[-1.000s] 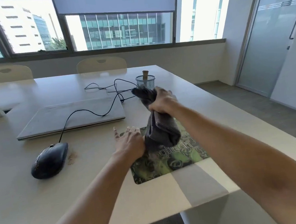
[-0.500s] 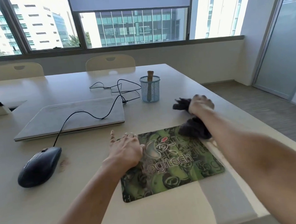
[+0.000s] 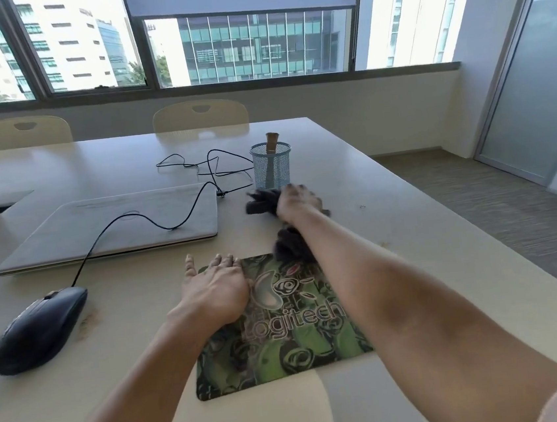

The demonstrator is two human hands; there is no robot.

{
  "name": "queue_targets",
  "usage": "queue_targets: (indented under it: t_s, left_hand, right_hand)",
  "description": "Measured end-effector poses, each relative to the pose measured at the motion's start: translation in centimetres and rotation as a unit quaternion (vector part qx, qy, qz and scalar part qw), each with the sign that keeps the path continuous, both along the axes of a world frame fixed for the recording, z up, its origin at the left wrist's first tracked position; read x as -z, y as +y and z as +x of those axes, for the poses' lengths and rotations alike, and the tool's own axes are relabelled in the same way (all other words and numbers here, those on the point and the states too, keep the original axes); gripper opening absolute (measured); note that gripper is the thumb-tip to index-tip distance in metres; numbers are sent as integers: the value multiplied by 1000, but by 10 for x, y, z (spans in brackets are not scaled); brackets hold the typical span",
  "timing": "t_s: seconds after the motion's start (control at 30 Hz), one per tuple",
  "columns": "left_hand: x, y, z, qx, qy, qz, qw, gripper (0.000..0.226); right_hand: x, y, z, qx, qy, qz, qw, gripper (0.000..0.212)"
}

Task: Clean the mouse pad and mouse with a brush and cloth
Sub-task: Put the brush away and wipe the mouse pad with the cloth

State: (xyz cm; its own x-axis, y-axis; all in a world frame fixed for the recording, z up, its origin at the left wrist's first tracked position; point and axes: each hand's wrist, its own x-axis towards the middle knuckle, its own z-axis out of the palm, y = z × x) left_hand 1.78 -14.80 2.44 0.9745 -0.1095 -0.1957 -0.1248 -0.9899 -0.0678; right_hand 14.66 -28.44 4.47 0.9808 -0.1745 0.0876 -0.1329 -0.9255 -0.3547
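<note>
mouse pad [image 3: 283, 334] lies flat at the centre of the frame, near the table's [image 3: 427, 229] front edge: a thin rounded rectangle printed in green and black roses with a pale logitech logo. its surface reads soft and slightly grippy, and no dirt stands out against the busy pattern.

the left hand [image 3: 217, 293] rests on the pad's upper left corner with straight fingers, apparently pinning it. the right hand [image 3: 296, 202] is just above the pad's upper right corner, fingers curled round a dark grey cloth [image 3: 260, 202]. one bunch of the cloth sticks out to the left of the fist and another hangs below the wrist onto the pad's top edge. the hand is motion-blurred, so how tight the hold is i cannot tell.

my reading is that the cloth step on the pad is in hand, with a stroke carried off the top edge. the next move probably calls for drawing the cloth back across the print while the left hand keeps the pad from sliding.

the black corded mouse [image 3: 38, 328] sits at lower left, well apart from the pad, with a brownish smudge [image 3: 87, 322] just beside it. its cable [image 3: 154, 220] crosses a closed silver laptop [image 3: 117, 227]. the brush [image 3: 271, 141] stands untouched, wooden handle up, in a blue mesh cup [image 3: 273, 172] just above the right hand.
</note>
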Motion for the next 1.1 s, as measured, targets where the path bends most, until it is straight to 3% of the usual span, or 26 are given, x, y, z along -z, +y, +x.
queue_targets:
  t_s: [0.27, 0.37, 0.47, 0.6, 0.73, 0.93, 1.1]
  left_hand:
    - [-12, -17, -5, -10, -4, 15, 1000, 55]
    - [-12, -38, -9, 13, -30, -43, 999, 56]
    - [-5, -63, -8, 46, -36, -97, 994, 57]
    - [2, -84, -8, 75, -29, -86, 993, 60]
    - [5, -81, -4, 88, -18, -76, 993, 41]
    - [3, -85, -3, 68, -18, -51, 996, 60]
    - [1, -87, -4, 65, -5, -43, 997, 60]
  right_hand:
    - [-2, -159, -33, 203, 17, 0, 979, 39]
    - [-11, -192, -58, 249, 20, -6, 968, 42]
    - [-25, -182, -72, 232, -1, 3, 973, 42]
    - [-33, -117, -90, 95, -11, 59, 994, 47]
    - [-1, -74, -124, 12, 20, 31, 999, 45]
    - [9, -153, -144, 150, -2, -37, 988, 43]
    - [-6, -220, -168, 239, -5, -40, 970, 41]
